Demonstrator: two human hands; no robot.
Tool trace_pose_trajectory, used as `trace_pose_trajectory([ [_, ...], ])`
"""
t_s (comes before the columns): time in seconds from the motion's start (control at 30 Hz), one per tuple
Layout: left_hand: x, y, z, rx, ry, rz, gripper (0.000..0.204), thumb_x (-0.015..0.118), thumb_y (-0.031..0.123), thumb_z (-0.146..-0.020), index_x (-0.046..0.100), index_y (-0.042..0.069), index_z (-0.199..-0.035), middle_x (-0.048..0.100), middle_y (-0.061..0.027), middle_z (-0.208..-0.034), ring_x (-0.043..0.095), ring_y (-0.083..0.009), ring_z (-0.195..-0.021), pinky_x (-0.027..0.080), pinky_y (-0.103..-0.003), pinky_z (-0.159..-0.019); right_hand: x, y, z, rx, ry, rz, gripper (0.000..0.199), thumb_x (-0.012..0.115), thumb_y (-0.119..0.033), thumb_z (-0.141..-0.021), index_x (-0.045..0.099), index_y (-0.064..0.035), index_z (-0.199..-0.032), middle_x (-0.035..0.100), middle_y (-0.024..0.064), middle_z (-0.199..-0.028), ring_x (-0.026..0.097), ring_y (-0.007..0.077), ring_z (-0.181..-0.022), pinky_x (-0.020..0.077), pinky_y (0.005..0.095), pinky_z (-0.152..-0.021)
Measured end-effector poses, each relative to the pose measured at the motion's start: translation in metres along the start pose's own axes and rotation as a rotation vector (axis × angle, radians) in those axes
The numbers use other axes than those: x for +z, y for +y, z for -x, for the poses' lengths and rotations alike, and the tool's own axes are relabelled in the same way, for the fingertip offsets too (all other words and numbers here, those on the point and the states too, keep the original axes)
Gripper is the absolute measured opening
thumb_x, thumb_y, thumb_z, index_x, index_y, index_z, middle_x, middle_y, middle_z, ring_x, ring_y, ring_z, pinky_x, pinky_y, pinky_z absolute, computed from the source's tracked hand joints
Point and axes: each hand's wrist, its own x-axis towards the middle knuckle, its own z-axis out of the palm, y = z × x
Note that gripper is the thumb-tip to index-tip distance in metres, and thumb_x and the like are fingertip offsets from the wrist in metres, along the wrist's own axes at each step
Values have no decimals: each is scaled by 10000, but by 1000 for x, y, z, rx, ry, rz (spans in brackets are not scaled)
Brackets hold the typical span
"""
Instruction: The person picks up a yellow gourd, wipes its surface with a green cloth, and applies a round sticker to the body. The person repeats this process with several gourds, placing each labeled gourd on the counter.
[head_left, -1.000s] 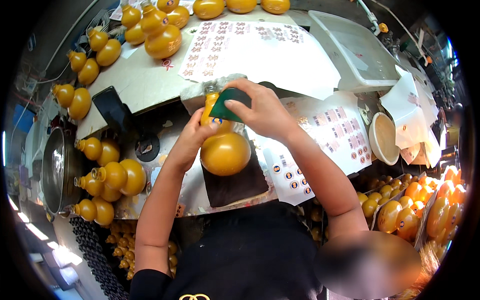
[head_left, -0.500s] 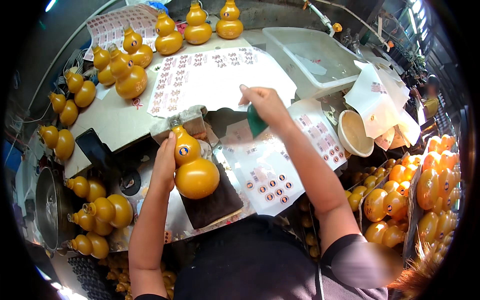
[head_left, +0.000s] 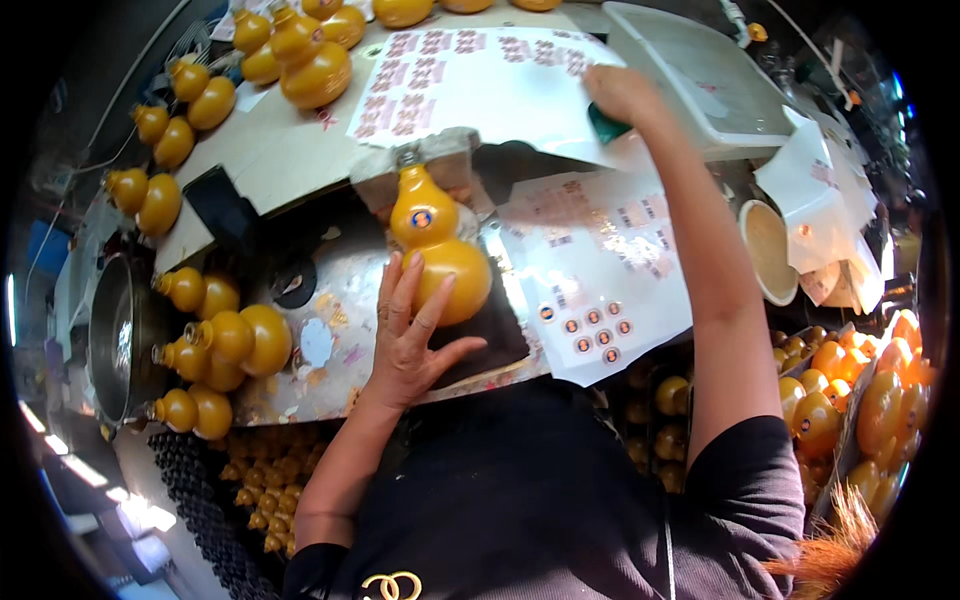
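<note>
A yellow gourd-shaped bottle (head_left: pixel 452 280) with a round blue and orange sticker on its upper bulb lies in front of me. Its neck rests on a folded grey cloth (head_left: pixel 455 147), its base over a dark pad (head_left: pixel 500 345). My left hand (head_left: pixel 405 335) lies against the lower bulb, fingers spread. Farther off, my right hand (head_left: pixel 625 95) is closed at the right edge of a white sheet of red-printed stickers (head_left: pixel 480 90). A flat green piece (head_left: pixel 607 125), perhaps a scraper, sticks out below its fingers. The fingertips are hard to make out.
More sticker sheets (head_left: pixel 600 260) lie to the right, near a beige bowl (head_left: pixel 768 250) and a clear plastic tub (head_left: pixel 700 75). Several gourd bottles (head_left: pixel 315 75) line the left side. A dark phone (head_left: pixel 222 205) stands there, beside a metal pan (head_left: pixel 112 340).
My right hand has moved away and right with the green piece, onto the sheet's edge. My left hand has slid from the bottle's upper side to its lower bulb, fingers spreading. The view has shifted.
</note>
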Motion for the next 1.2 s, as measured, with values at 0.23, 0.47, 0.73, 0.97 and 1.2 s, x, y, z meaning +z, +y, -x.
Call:
trace_pose_trajectory([
  [0.23,14,-1,-4,-18,101,-58,744,836,133,-666,498,167,-1327,388,-138,-1416,335,-379,-1344,300,-476,-1114,-10,-47,142,35,40,-185,414,552,-404,-905,631,-13,-1014,673,191,-1029,640,361,-966,502,449,-845],
  [0.47,14,1,-7,3,87,-44,711,796,98,-704,467,135,-1333,362,-153,-1433,315,-388,-1359,286,-477,-1112,39,-37,170,632,140,-1521,562,731,-496,-785,626,12,-1002,644,81,-835,564,144,-691,459,257,-591],
  [0.73,5,2,-9,9,47,-21,721,802,131,-701,468,124,-1341,353,-159,-1443,301,-392,-1366,281,-477,-1112,69,-35,109,847,40,-2016,361,791,-337,-750,611,-51,-878,656,85,-808,447,93,-417,367,233,-359],
  [0.97,-9,23,-3,125,237,12,550,781,111,-697,595,61,-1212,556,-108,-1220,542,-311,-1077,432,-379,-946,43,-73,182,440,-135,-2218,187,685,-205,-849,606,-62,-940,652,68,-872,442,91,-413,333,222,-399],
  [1.2,-2,69,-10,-733,-32,1349,474,655,263,-919,484,44,-1303,606,-10,-941,545,-60,-783,461,-194,-664,12,-166,270,392,-266,-2080,158,634,-115,-907,659,-23,-1034,663,58,-809,537,75,-560,416,214,-495],
])
